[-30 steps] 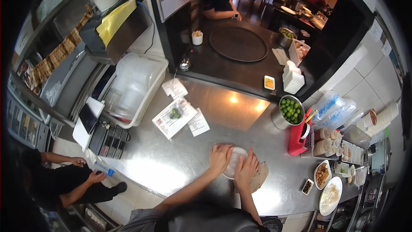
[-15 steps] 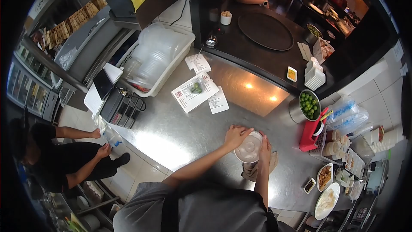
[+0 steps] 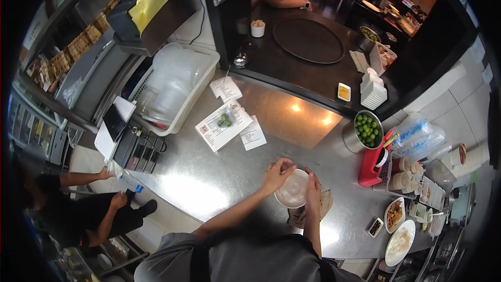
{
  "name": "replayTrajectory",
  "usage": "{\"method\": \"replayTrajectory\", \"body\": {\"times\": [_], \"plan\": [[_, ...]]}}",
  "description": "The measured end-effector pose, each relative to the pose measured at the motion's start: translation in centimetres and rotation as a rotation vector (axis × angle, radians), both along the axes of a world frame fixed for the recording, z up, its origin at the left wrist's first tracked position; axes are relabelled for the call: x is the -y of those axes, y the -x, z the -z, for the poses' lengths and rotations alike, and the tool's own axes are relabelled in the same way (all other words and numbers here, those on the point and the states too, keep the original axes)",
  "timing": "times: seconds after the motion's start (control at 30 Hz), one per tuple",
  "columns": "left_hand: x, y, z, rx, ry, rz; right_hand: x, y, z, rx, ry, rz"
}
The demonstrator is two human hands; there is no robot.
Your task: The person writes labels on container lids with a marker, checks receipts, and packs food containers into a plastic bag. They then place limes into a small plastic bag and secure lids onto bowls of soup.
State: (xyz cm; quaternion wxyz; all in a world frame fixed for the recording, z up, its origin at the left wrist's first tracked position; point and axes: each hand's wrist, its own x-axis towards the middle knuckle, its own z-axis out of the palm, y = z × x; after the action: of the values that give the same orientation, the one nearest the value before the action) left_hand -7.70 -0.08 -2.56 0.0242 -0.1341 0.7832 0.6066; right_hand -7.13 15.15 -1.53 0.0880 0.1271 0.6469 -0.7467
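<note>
A round takeaway bowl [image 3: 291,190] with a see-through lid is between my two hands over the steel counter. My left hand [image 3: 279,174] curls around its far left rim, fingers bent at the lid edge. Along the right side of the bowl my right hand [image 3: 313,190] is pressed, thumb and fingers at the rim. What is in the bowl is hard to make out through the lid. A crumpled brown cloth [image 3: 325,206] lies just right of the bowl, partly behind my right wrist.
Printed receipts [image 3: 253,134] and a small bag of limes [image 3: 225,120] lie ahead on the counter. A basket of plastic containers [image 3: 208,71] stands left, a metal pot of limes [image 3: 348,137] right. Plates of food [image 3: 392,253] sit at right. A co-worker [image 3: 78,198] stands at left.
My view has shifted slightly. My left fingers have lifted from flat on the lid to curled at its edge. Both hands remain on the bowl.
</note>
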Motion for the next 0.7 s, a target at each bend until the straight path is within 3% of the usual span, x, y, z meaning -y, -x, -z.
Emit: {"method": "replayTrajectory", "body": {"times": [0.13,0.2,0.37,0.47,0.53,0.63,0.7], "plan": [[-0.1,-0.2,-0.1,-0.095,0.069,-0.032,0.6,-0.4,-1.0,-0.102,-0.151,0.070],[-0.1,0.1,1.4,-0.155,0.053,-0.008,0.1,-0.4,1.1,-0.209,-0.215,0.106],[-0.1,0.0,0.3,-0.236,0.155,0.002,-1.4,-0.7,1.3,-0.315,-0.319,0.346],[0.0,0.4,0.0,-0.266,0.349,0.003,-7.6,-1.1,-1.6,-0.517,-0.471,0.616],[-0.4,0.0,-2.3,-0.308,0.530,-0.015,-12.8,-1.4,-4.0,-0.468,-0.585,0.747],[-3.1,0.1,-6.5,-0.643,0.557,0.084,-21.0,1.9,-0.2,-0.502,-0.753,0.768],[-6.4,0.8,-8.0,-0.648,0.338,0.340,-23.6,3.9,-0.5,-0.418,-0.834,0.675]]}}
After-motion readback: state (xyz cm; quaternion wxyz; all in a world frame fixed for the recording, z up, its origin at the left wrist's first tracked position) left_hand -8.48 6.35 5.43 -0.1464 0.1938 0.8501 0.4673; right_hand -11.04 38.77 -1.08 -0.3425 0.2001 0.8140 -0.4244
